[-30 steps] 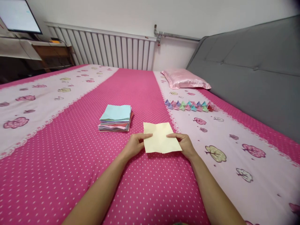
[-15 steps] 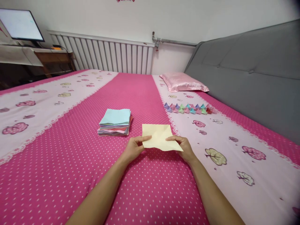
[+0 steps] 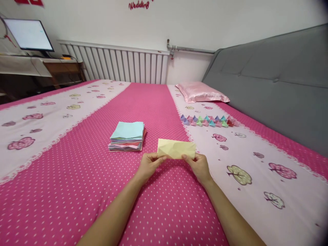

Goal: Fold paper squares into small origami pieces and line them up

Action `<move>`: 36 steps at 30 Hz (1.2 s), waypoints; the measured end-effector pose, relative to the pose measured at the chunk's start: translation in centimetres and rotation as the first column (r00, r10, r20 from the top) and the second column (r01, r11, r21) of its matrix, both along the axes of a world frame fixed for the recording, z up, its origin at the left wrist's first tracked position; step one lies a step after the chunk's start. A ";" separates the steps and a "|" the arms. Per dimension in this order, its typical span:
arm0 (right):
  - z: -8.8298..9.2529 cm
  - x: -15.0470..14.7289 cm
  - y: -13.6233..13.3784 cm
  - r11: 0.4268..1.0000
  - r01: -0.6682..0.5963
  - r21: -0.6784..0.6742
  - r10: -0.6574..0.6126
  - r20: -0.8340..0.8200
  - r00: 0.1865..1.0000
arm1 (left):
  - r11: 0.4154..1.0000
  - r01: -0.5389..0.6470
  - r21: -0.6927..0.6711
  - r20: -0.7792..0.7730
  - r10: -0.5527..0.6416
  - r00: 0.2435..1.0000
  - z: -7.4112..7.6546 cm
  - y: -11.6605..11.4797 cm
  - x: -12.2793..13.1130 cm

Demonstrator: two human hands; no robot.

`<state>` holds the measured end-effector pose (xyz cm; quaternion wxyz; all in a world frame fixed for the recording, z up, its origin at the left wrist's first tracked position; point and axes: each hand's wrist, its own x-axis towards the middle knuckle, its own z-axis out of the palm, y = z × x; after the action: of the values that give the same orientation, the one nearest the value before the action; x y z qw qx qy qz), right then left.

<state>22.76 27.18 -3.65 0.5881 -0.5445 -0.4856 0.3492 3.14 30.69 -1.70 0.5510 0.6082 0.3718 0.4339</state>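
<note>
A pale yellow sheet of paper (image 3: 176, 148), folded into a long rectangle with faint creases, is held level above the bed. My left hand (image 3: 150, 165) pinches its lower left corner, thumb on top. At the lower right my right hand (image 3: 200, 166) grips it the same way, the thumb near the bottom edge. The fingers beneath the paper are hidden. Left of the hands lies a stack of coloured paper sheets (image 3: 128, 130), light blue on top. Two rows of small folded paper pieces (image 3: 207, 121) in several colours stand to the right, beyond my right hand.
The bed has a pink dotted cover (image 3: 146, 99) with pale printed bands. A pink satin pillow (image 3: 201, 91) lies against the grey headboard (image 3: 269, 82). A white radiator (image 3: 123, 63) lines the wall. A monitor (image 3: 28, 36) stands on a desk (image 3: 63, 67) at the far left.
The yellow paper went from a larger open sheet to a narrower folded strip. Both thumbs moved down to its near edge. The camera view tilted up slightly.
</note>
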 end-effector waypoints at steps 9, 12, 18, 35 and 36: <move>0.4 -2.3 -0.5 0.997 0.049 0.068 -0.035 -0.188 0.982 | 0.989 -0.115 -0.092 0.222 0.133 0.966 0.2 0.0 0.6; 0.8 -2.4 -0.7 0.999 0.016 0.039 -0.008 -0.204 0.979 | 0.981 -0.157 -0.114 0.242 0.181 0.953 0.4 0.0 0.5; 1.1 -2.4 -0.7 1.000 -0.015 -0.014 0.011 -0.250 0.968 | 0.965 -0.232 -0.122 0.238 0.255 0.937 0.6 0.1 0.3; -1.3 -0.2 0.7 0.975 0.022 -0.219 -0.032 -0.040 0.999 | 0.835 -0.363 0.415 -0.466 0.537 0.703 -1.0 0.4 -0.4; -1.6 -0.1 0.8 0.976 0.031 -0.218 -0.031 0.000 1.000 | 0.797 -0.314 0.515 -0.500 0.577 0.646 -1.0 0.1 -0.1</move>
<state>22.66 28.01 -5.29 0.5311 -0.6125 -0.4349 0.3920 3.01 30.79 -2.67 0.1349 0.6993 0.5837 0.3901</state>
